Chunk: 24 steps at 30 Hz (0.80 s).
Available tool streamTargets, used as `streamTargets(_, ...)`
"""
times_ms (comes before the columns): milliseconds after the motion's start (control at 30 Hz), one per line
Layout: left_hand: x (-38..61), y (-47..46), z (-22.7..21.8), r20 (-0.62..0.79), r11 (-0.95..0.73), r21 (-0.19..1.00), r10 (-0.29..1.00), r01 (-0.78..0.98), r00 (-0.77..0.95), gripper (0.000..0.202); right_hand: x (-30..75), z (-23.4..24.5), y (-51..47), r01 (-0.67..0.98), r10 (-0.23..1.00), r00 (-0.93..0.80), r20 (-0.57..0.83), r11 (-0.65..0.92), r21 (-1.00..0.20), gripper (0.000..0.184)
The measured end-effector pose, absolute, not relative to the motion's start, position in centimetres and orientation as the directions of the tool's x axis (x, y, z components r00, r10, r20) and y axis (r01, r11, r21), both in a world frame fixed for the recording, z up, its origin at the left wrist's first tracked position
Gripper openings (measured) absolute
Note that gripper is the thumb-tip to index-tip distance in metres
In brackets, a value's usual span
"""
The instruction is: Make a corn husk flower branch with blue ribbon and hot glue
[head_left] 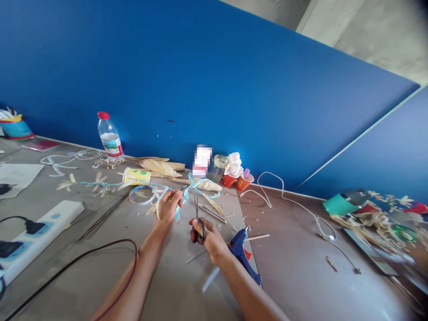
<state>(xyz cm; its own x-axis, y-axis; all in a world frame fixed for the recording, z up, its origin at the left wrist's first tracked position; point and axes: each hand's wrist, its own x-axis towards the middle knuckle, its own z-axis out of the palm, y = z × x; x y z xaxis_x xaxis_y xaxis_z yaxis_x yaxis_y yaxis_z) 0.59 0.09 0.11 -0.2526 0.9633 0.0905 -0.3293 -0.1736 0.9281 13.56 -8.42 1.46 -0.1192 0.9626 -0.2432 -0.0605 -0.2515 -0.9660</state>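
My left hand [169, 206] pinches the end of a flower stem [115, 183] wrapped in light blue ribbon, with pale petals along its far left part. Loose light blue ribbon [191, 186] lies just beyond these fingers. In my right hand [209, 238] is a pair of black-handled scissors [199, 227]; the blades point up and away, a little apart from the left hand. A blue glue gun [244, 256] lies beside my right forearm. Behind the left hand is a roll of tape [140, 195], partly covered by ribbon and petals.
A water bottle [110, 138], a yellow patterned cup [136, 176], corn husks [160, 166], a jar [220, 167] and red paper cups [244, 182] stand or lie along the blue partition [200, 80]. At left is a power strip [43, 234]; a white cable [301, 209] runs right.
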Motion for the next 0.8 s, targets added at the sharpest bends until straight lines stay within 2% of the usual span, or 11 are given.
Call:
streamTargets(400, 0.8, 0.2, -1.0, 0.117, -0.159, 0.958, 0.976, -0.237, -0.182, 0.026, 13.6, 0.2, -7.7, -0.074, 0.989, -0.062, -0.137, -0.142, -0.987, 0.047)
streamTargets(800, 0.8, -0.1, -0.3, 0.113, -0.162, 0.962, 0.969, -0.218, -0.221, 0.021, 14.0, 0.2, -7.7, -0.057, 0.989, -0.038, -0.140, -0.142, -0.988, 0.047)
